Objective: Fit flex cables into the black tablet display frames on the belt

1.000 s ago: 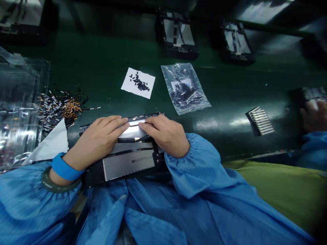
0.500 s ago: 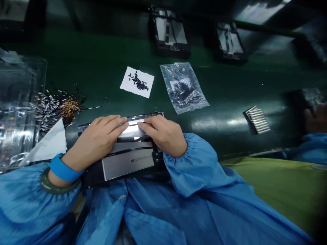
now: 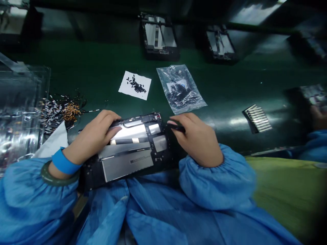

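Note:
An opened tablet (image 3: pixel 127 163) lies tilted in front of me, its grey battery and black frame showing. My left hand (image 3: pixel 98 131) holds the tablet's far left edge, thumb on the inner side and fingers curled over the rim. Off the tablet's right edge, my right hand (image 3: pixel 195 136) pinches a slim black tool (image 3: pixel 176 127); its exact kind is not clear. Beyond the tablet are a white paper (image 3: pixel 125 89) scattered with small black pieces (image 3: pixel 138 87) and a clear plastic bag (image 3: pixel 195 97) with dark parts inside.
A heap of small flex cables (image 3: pixel 70 112) lies at left beside clear plastic trays (image 3: pixel 25 78) and a white sheet (image 3: pixel 56 137). Several more open devices (image 3: pixel 160 37) stand along the back. A pack of silvery strips (image 3: pixel 258 118) sits right, near another person's hand (image 3: pixel 318 117).
My right hand has left the tablet's far edge, moved right and now holds a slim black tool. My left hand has shifted slightly left, still at the tablet.

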A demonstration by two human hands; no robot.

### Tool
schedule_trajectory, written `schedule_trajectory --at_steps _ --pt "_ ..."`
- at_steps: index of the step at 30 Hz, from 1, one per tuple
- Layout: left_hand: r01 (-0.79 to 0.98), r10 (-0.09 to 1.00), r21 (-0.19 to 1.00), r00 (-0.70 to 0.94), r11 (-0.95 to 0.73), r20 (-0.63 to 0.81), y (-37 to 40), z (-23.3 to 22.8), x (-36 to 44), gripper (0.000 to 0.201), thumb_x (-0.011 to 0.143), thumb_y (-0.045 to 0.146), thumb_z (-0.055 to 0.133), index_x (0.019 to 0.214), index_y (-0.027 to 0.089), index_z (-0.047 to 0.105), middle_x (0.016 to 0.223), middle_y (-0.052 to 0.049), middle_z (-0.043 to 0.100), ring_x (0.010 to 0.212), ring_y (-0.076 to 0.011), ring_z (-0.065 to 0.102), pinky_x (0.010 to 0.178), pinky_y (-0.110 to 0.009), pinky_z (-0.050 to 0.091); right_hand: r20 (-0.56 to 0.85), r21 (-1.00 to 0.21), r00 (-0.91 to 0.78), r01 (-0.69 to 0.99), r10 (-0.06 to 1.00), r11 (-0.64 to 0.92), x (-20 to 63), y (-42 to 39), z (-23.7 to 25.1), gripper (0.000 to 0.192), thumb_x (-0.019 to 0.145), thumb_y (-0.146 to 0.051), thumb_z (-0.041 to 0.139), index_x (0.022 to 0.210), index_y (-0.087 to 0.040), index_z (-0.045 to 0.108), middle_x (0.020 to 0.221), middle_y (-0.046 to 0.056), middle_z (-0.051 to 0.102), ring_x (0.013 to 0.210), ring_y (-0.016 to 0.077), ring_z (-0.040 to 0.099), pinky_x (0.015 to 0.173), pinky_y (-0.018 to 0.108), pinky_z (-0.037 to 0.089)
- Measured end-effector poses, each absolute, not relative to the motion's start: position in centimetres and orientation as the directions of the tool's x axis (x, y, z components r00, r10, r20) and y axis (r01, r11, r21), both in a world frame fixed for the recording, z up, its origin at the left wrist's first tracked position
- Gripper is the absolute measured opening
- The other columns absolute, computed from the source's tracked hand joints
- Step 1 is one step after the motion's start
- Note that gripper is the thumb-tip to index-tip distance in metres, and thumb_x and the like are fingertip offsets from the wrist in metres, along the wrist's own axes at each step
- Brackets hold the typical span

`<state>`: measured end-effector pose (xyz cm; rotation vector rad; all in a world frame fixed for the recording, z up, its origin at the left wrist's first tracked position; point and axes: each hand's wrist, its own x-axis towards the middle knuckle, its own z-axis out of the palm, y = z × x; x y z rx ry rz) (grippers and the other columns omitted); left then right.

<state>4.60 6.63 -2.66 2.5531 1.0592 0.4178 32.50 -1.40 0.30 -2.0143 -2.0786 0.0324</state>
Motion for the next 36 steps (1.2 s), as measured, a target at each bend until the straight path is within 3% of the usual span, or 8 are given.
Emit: schedule_trajectory --at_steps 3,6,10,13,16,20,27,36 --pt "0.69 0.744 0.305 0.658 -0.656 0.113 6.7 -3.0 5.5 0.039 0.099 0.041 0.037 0.103 0.013 0.063 0.096 -0.013 0.063 0.092 -0.027 0.062 0.084 -0.044 0.054 -0.113 -0.353 0.173 0.913 0.978 -0.203 32.9 -1.6 -1.2 0.026 0.092 -0.038 0.053 0.087 -0.017 0.066 0.081 0.008 0.069 0.07 0.0205 0.063 0.063 0.031 0.045" --pt "0.749 0.779 0.219 0.611 -0.626 0.141 6.7 -2.1 5.8 0.038 0.099 0.039 0.035 0.095 0.015 0.065 0.088 -0.01 0.063 0.087 -0.0259 0.063 0.076 -0.039 0.054 -0.361 -0.597 0.103 0.738 0.927 -0.315 33.4 -1.6 -1.8 0.04 0.091 -0.054 0.047 0.073 -0.02 0.055 0.065 0.002 0.059 0.061 0.0152 0.055 0.058 0.027 0.041" --pt "0.856 0.931 0.372 0.309 -0.36 0.192 7.1 1.2 4.3 0.027 0.094 0.043 0.05 0.09 0.018 0.062 0.082 -0.004 0.065 0.079 -0.0205 0.063 0.064 -0.031 0.051 -0.532 -0.799 -0.028 0.347 0.846 -0.491 34.7 -2.4 -2.1 0.056 0.078 -0.077 0.049 0.076 -0.021 0.046 0.052 -0.006 0.043 0.045 0.0085 0.038 0.044 0.022 0.027" --pt "0.671 0.98 0.73 0.198 -0.131 -0.007 7.9 2.2 3.0 0.035 0.098 0.044 0.04 0.081 0.019 0.057 0.059 0.004 0.057 0.052 -0.0127 0.053 0.049 -0.025 0.046 -0.574 -0.818 -0.157 0.15 0.804 -0.555 35.4 -2.9 -2.6 0.058 0.072 -0.076 0.06 0.084 -0.021 0.046 0.049 -0.009 0.041 0.039 0.0055 0.03 0.041 0.021 0.019" --pt "0.489 0.843 0.87 0.492 -0.06 -0.218 8.8 0.5 2.8 0.062 0.1 0.031 0.002 0.07 0.021 0.056 0.049 0.006 0.048 0.036 -0.011 0.038 0.044 -0.025 0.044 -0.573 -0.817 -0.22 0.084 0.789 -0.57 35.5 -2.9 -2.9 0.058 0.073 -0.064 0.069 0.103 -0.019 0.049 0.052 -0.01 0.042 0.04 0.0046 0.031 0.043 0.021 0.021" --pt "0.482 0.682 0.875 0.656 -0.047 -0.325 8.7 -2.9 3.7 0.066 0.098 0.021 -0.006 0.071 0.024 0.054 0.04 0.004 0.038 0.027 -0.0139 0.032 0.043 -0.034 0.042 -0.576 -0.812 -0.302 0.098 0.76 -0.576 35.6 -2.6 -3.1 0.061 0.071 -0.057 0.076 0.111 -0.017 0.052 0.064 -0.007 0.049 0.044 0.0034 0.032 0.044 0.021 0.023" --pt "0.482 0.509 0.876 0.749 0.021 -0.425 7.4 -4.4 3.8 0.069 0.096 0.03 -0.012 0.084 0.024 0.056 0.044 0.001 0.042 0.028 -0.0145 0.035 0.04 -0.039 0.041 -0.589 -0.797 -0.366 0.117 0.72 -0.592 36.3 -2.4 -3.6 0.057 0.073 -0.053 0.076 0.112 -0.018 0.054 0.07 -0.005 0.051 0.044 0.0023 0.034 0.043 0.021 0.02" --pt "0.502 0.548 0.863 0.74 -0.064 -0.39 7.8 -5.4 3.3 0.061 0.099 0.043 0.004 0.074 0.025 0.057 0.046 0.0 0.049 0.03 -0.0136 0.039 0.041 -0.038 0.041 -0.603 -0.787 -0.373 0.13 0.706 -0.603 36.4 -2.2 -3.5 0.051 0.074 -0.052 0.076 0.105 -0.017 0.056 0.071 -0.003 0.055 0.043 0.0016 0.033 0.043 0.022 0.02"
